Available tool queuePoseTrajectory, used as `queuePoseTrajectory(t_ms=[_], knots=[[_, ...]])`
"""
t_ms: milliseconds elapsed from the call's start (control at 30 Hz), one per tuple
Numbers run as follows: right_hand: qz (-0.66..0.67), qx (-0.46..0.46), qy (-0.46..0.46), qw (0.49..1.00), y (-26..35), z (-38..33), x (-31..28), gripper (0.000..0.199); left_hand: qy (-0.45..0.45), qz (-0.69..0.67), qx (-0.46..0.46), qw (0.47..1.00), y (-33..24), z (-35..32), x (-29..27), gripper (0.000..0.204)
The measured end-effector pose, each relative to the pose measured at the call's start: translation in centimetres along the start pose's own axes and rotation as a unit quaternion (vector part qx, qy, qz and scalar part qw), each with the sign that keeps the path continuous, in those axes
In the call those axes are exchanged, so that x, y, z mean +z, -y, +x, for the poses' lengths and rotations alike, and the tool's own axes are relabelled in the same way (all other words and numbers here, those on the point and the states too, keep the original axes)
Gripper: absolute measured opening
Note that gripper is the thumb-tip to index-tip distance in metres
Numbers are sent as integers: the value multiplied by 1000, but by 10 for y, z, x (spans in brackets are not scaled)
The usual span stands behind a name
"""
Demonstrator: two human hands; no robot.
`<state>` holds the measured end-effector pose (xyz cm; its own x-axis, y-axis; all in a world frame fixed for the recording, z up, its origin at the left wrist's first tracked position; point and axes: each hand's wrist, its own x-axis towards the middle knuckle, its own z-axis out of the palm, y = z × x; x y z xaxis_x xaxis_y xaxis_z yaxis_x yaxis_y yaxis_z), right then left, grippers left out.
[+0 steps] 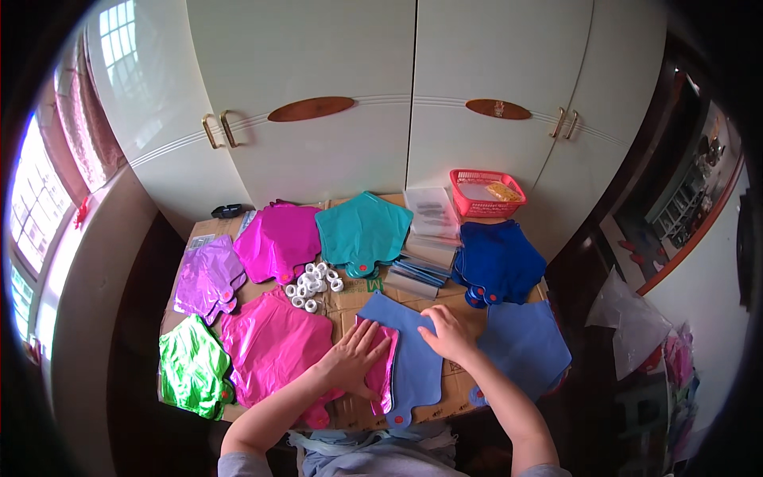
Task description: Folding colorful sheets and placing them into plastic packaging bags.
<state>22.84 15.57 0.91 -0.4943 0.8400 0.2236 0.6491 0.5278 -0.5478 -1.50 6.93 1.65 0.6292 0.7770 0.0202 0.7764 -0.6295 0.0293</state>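
Flatly, both hands [401,346] press the light-blue foil balloon [409,358] (no grip).

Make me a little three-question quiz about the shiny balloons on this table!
1. True or false: the left hand lies flat on a pink balloon.
2. What is the right hand pressing? A) the green balloon B) the light blue balloon C) the red basket
3. Fill in: the white rolls sit in a small pile in front of the ____ balloon.

Key
1. True.
2. B: the light blue balloon, not the green balloon or the red basket.
3. Teal: the teal balloon.
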Motion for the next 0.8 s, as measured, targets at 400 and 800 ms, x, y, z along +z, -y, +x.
queuePoseTrajectory(t_ms=[400, 800], knots=[[57, 158, 187, 968, -20, 26, -8, 63, 31, 15, -10, 999, -6, 1, 1, 126], [444, 207, 47, 871, -6, -7, 3, 57, 44, 10, -12, 999, -6, 0, 0, 128]])
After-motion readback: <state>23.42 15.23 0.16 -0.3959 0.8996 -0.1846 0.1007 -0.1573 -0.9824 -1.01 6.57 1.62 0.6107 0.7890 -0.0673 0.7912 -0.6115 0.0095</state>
